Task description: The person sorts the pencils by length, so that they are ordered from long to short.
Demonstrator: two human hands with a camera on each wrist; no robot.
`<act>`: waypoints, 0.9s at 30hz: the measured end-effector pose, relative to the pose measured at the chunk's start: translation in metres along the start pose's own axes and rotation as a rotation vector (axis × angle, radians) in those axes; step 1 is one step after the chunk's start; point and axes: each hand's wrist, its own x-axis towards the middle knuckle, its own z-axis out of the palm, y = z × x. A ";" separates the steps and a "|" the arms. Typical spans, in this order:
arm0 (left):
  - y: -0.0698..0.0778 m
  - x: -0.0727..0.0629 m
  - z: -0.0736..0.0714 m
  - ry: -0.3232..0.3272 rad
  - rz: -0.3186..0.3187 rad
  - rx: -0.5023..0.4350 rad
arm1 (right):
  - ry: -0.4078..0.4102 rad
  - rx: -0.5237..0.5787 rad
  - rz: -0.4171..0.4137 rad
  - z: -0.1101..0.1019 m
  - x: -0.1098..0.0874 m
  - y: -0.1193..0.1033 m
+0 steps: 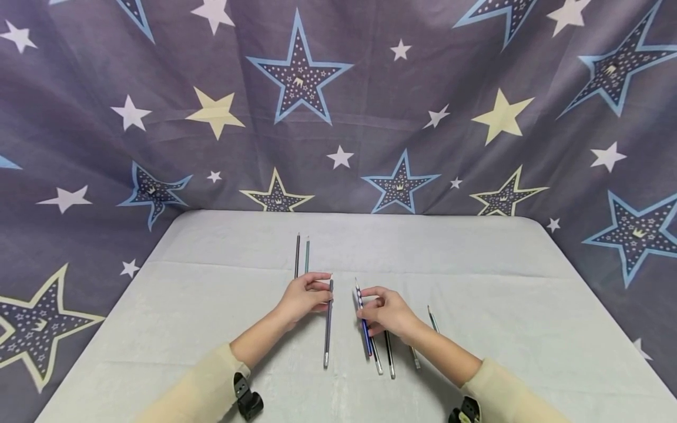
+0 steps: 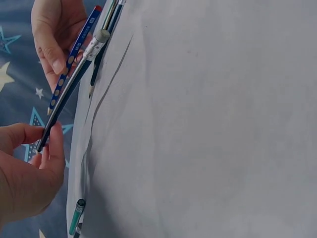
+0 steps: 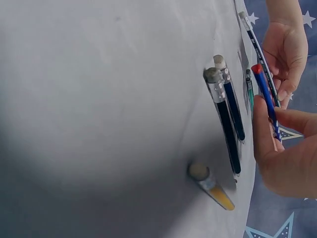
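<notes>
My left hand (image 1: 302, 299) pinches a dark pencil (image 1: 328, 332) near its tip, and the silver-capped eraser end points toward me. A hand's width to the right, my right hand (image 1: 390, 314) pinches a blue pencil (image 1: 366, 336) with pale spots and a red end. In the left wrist view this blue pencil (image 2: 75, 48) appears just behind the dark pencil (image 2: 69, 93); whether they touch I cannot tell. Beyond my left hand lie a black pencil (image 1: 297, 255) and a green pencil (image 1: 307, 254), side by side.
Below my right hand lie dark eraser-tipped pencils (image 1: 390, 355), partly hidden by it. Another pencil (image 1: 432, 319) shows past my right forearm. In the right wrist view a yellow pencil (image 3: 220, 196) lies nearest. A pale cloth (image 1: 476, 252) covers the table; a star-patterned curtain (image 1: 349, 106) hangs behind.
</notes>
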 end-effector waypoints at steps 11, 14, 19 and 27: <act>-0.001 0.000 0.001 -0.017 -0.001 -0.036 | 0.010 0.028 0.013 0.003 0.002 0.002; -0.002 0.000 0.001 -0.022 0.001 -0.040 | 0.018 0.034 0.013 0.003 0.003 0.003; -0.002 0.000 0.000 -0.025 -0.006 -0.047 | 0.027 0.035 0.009 0.002 0.004 0.004; -0.003 0.000 0.001 -0.018 -0.015 -0.062 | 0.017 0.063 -0.004 0.002 0.007 0.006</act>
